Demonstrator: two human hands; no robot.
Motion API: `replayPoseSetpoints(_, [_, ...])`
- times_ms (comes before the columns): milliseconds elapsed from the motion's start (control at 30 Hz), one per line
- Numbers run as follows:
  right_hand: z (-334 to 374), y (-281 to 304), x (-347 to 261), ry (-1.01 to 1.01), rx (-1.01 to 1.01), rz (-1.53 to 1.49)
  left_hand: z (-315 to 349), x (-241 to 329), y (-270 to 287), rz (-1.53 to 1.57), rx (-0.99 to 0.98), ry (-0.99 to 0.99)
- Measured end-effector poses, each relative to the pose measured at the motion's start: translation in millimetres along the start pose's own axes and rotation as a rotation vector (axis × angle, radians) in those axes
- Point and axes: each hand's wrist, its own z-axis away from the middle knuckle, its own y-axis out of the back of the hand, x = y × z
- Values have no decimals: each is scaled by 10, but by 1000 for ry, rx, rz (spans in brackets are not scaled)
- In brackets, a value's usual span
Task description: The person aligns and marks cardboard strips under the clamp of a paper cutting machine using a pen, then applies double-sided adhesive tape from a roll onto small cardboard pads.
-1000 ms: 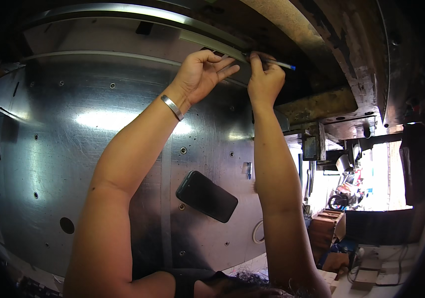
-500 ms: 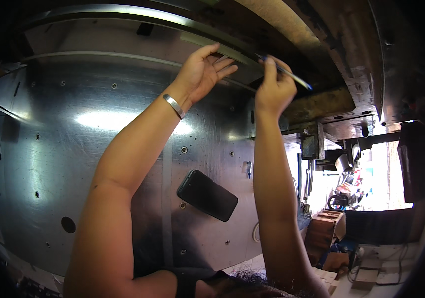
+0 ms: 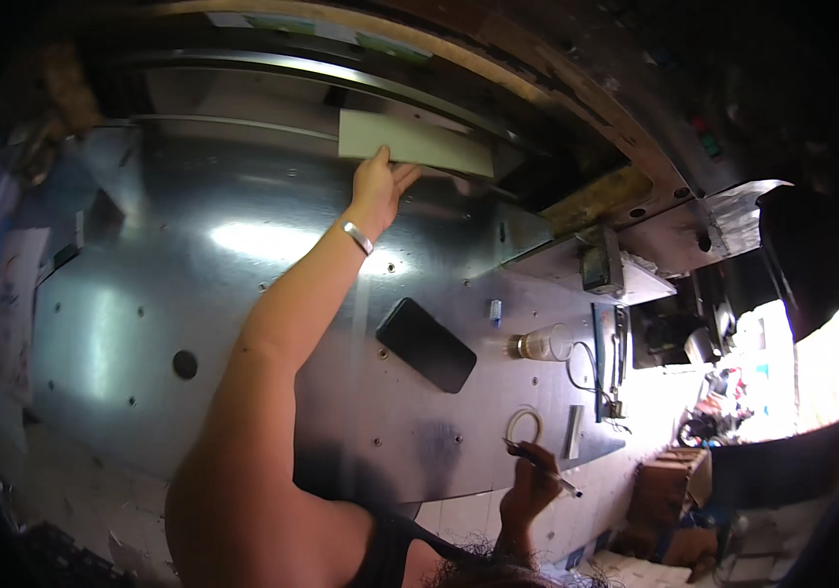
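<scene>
My left hand [image 3: 383,188] reaches far forward over the metal table [image 3: 243,265], a silver bracelet at its wrist. Its thumb lies on the front edge of a pale yellow-green rectangular strip [image 3: 414,140], and the other fingers are at or under that edge. The strip sits at the long slot under the machine's beam; whether it is paper, card or sheet metal does not show. Near the table's front edge, my right hand [image 3: 531,482] is closed around a pen [image 3: 561,480], with part of the fingers in shadow. A black phone [image 3: 427,345] lies between my arms.
To the right on the table lie a drinking glass [image 3: 545,343] on its side, a small clear item [image 3: 495,313], a ring of tape [image 3: 524,425] and a metal strip [image 3: 574,431]. A dark machine beam [image 3: 537,88] overhangs the far side. A brown box [image 3: 669,480] stands lower right.
My right hand has drawn back from the far slot to the near edge, still with the pen. My left hand, open before, now has the pale strip at its fingers. The view has shifted.
</scene>
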Motion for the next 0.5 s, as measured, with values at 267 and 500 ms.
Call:
replayPoseSetpoints(267, [465,119,416,-102,24,-333,1622,564,941,-173,120,126])
replayPoseSetpoints(500, [640,16,397,-48,-294,-390,3400,1243,1075,-684,53,220])
